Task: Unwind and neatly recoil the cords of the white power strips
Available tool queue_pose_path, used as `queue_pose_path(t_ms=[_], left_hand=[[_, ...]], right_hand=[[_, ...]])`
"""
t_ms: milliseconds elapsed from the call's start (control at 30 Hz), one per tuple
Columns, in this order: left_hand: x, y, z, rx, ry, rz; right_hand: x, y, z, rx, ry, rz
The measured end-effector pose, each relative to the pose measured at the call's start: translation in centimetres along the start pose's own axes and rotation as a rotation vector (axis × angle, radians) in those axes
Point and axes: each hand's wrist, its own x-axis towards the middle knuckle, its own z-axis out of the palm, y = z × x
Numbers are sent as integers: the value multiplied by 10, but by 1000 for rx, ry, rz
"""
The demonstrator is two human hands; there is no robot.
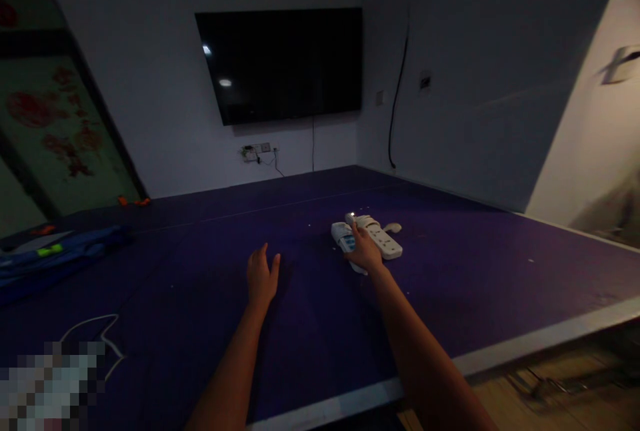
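My right hand (366, 252) lies over a long white object with a blue-patterned face (346, 241), its thumb and forefinger spread apart. Part of that object is hidden beneath the hand, and I cannot make out its kind. Just to the right is a white power strip (387, 243) with several sockets and its white cord (367, 221) bundled at the far end. A pale plug-like piece (393, 227) sits beside the strip. My left hand (261, 277) is open and empty above the purple surface, thumb apart from the fingers.
The broad purple surface (300, 324) has a pale front edge (550, 334). Blue cloth (75, 251) and a white cord (107, 337) lie at left. A television (285, 64) hangs on the far wall above sockets (257, 151); a black cable (400, 84) dangles in the corner.
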Motion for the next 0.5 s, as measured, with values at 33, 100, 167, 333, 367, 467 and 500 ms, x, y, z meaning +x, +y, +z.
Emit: queue_pose_path(t_ms=[33,100,167,333,367,467,500], left_hand=[[0,0,0,-1,-5,-9],[0,-1,0,-6,-15,-31],[0,-2,0,-16,-21,-48],[-1,-3,0,-58,-34,-87],[-1,-3,0,-62,-41,-94],[-1,-2,1,-67,-60,-109],[-1,-2,1,-70,-63,-111]], right_hand=[[0,0,0,-9,0,8],[-1,-2,-2,-30,-5,18],[-2,-3,-4,-49,-19,21],[-5,-7,-9,-93,-52,38],[-5,-8,-9,-100,-53,38],[-6,-9,-10,-118,-45,35],[-7,-10,-10,-123,-41,33]])
